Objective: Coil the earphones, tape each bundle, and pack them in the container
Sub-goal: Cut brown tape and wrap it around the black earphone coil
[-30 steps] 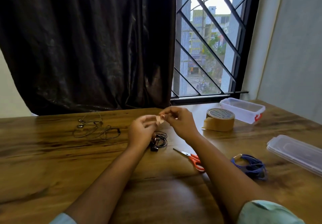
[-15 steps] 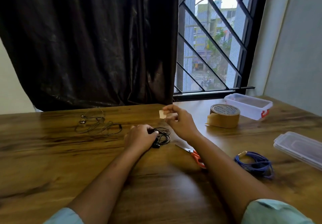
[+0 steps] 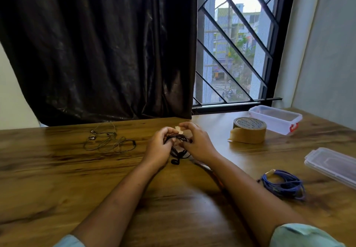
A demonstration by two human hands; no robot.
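Note:
My left hand [image 3: 159, 146] grips a coiled black earphone bundle [image 3: 178, 146], lifted just above the wooden table [image 3: 57, 179]. My right hand [image 3: 196, 142] pinches a small tan piece of tape [image 3: 179, 129] right above the bundle and touches the wires. A blue earphone bundle [image 3: 283, 185], with tape on it, lies at the right. Loose grey earphones [image 3: 107, 141] lie uncoiled at the left. The open clear container [image 3: 275, 118] with a red clasp stands at the back right.
A brown tape roll [image 3: 248, 130] sits in front of the container. The clear lid [image 3: 331, 165] lies at the right edge. Scissors [image 3: 210, 169] are mostly hidden under my right forearm. A dark curtain and a barred window are behind the table.
My left hand has picked the black bundle up off the table. My right hand has brought the tape piece down to the bundle. The two hands are now together.

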